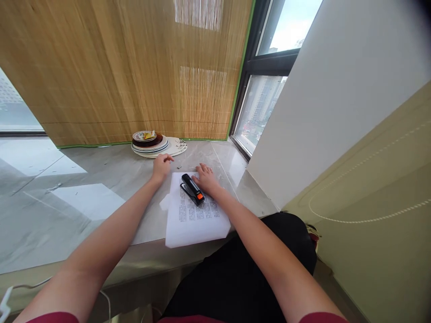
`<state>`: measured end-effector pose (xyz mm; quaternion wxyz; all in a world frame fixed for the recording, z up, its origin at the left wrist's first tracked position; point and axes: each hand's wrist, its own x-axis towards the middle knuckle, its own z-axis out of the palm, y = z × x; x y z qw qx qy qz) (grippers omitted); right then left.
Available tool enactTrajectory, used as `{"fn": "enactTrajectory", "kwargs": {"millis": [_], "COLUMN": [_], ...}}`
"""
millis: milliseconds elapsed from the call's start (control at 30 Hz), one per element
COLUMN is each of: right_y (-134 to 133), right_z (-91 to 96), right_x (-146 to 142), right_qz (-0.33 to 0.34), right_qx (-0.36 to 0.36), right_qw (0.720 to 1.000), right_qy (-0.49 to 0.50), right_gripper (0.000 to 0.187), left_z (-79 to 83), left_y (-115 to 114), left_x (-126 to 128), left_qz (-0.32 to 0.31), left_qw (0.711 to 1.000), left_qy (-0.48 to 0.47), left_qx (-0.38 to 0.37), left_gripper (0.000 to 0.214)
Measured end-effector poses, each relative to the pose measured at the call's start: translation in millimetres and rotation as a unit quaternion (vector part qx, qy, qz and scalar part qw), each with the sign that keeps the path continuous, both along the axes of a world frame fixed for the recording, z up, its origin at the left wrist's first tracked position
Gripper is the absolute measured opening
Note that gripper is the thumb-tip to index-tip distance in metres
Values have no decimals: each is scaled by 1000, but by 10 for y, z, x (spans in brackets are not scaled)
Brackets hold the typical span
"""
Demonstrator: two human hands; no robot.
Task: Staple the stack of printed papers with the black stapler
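A printed sheet of paper (pixel 198 231), perhaps a small stack, lies on the grey marble ledge, its near edge reaching past the ledge's front. On it rests a black stapler (pixel 192 189) with an orange patch at its near end. My right hand (pixel 206 178) lies flat on the paper's far right corner, fingers stretched out beside the stapler. Left of the paper's far corner, my left hand (pixel 162 167) rests on the ledge with fingers loosely bent and one pointing right. Nothing shows in it. A tiny dark bit (pixel 179 167) lies just right of those fingers.
Behind my left hand stands a stack of plates (pixel 151 146) with a yellow item on top. A bamboo blind (pixel 134 67) hangs at the back. A window (pixel 261 107) and a white wall (pixel 319 98) border the right. Small scraps (pixel 55 187) lie at left.
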<state>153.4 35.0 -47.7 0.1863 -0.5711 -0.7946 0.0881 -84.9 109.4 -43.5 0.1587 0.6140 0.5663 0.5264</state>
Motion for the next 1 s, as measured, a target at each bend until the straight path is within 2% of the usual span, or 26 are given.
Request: {"fn": "enactTrajectory", "kwargs": {"millis": [100, 167, 267, 400, 467, 533, 600, 700, 767, 833, 933, 1000], "right_y": [-6, 2, 8, -84, -201, -351, -502, -669, -730, -758, -752, -727], "right_z": [11, 21, 57, 196, 289, 356, 368, 304, 255, 233, 243, 252], "right_x": [275, 363, 390, 425, 484, 555, 615, 651, 641, 623, 630, 668], "right_qz": [-29, -41, -35, -59, -56, -7, 51, 104, 137, 149, 117, 104], "right_qx": [-1, -2, 8, 92, 95, 52, -13, -68, -53, -18, 28, 46], "right_qw": [999, 999, 999, 981, 969, 963, 956, 952, 959, 965, 966, 961], "right_qy": [-12, -8, 28, 160, 223, 264, 290, 279, 242, 215, 227, 251], "right_gripper": [51, 49, 43, 23, 20, 31, 37, 43, 50, 50, 39, 37], "left_z": [-11, -23, -48, -55, -32, 6, 46, 80, 85, 85, 92, 104], "left_y": [-58, -90, -110, -107, -124, -164, -218, -289, -311, -316, -313, -317], "left_x": [99, 136, 125, 73, 99, 173, 266, 363, 375, 360, 328, 315], "left_qz": [-103, -143, -158, -121, -106, -138, -215, -335, -380, -394, -395, -393], "left_qw": [982, 964, 949, 929, 929, 935, 935, 910, 890, 880, 876, 874], "left_qy": [158, 223, 274, 349, 356, 325, 276, 242, 250, 265, 278, 285], "left_qx": [17, 22, 1, -29, -9, 34, 62, 41, 18, 7, 4, 7], "left_gripper": [31, 32, 30, 33, 32, 33, 34, 31, 28, 28, 30, 31]}}
